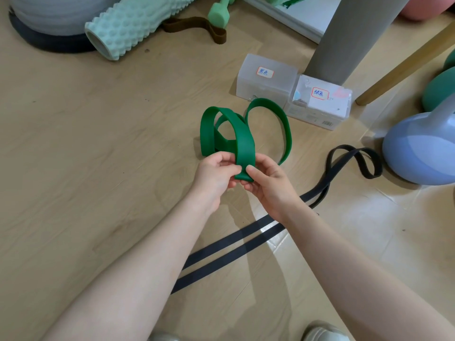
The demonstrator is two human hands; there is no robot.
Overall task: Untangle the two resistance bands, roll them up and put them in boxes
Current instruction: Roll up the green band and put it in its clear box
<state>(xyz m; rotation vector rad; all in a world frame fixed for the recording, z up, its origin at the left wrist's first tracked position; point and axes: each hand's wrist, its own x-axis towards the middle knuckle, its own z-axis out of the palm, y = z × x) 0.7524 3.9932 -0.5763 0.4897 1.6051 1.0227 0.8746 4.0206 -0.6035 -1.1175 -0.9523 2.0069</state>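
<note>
Take the green band as the landmark. The floor carries everything here; no raised surface is in use.

Largest of the task's things is the black band. It lies flat on the floor, nearer the person than the green band and running away to its right, where its far end curls into loops just beside a blue kettlebell. The two bands do not cross anywhere that shows, so the untangling looks done, and the black one seems to be laid aside to wait its turn.

The green band itself is lifted off the floor in loose arching loops, one tall arch over the hands and another swinging off to the right. Holding it up probably lets the slack hang free so that a roll can be started from one end.

Beyond the green band and a little to its right stand two boxes, the frosted box with a red-edged label and the white box touching its right side. They sit near, likely so that each roll can go straight in.

The left hand and right hand meet at the green band's near end. The fingers of both hands are curled and pinch the folded end between thumb and fingertips; the fold sits between the two thumbs, ready to be turned over as the first coil.
</note>
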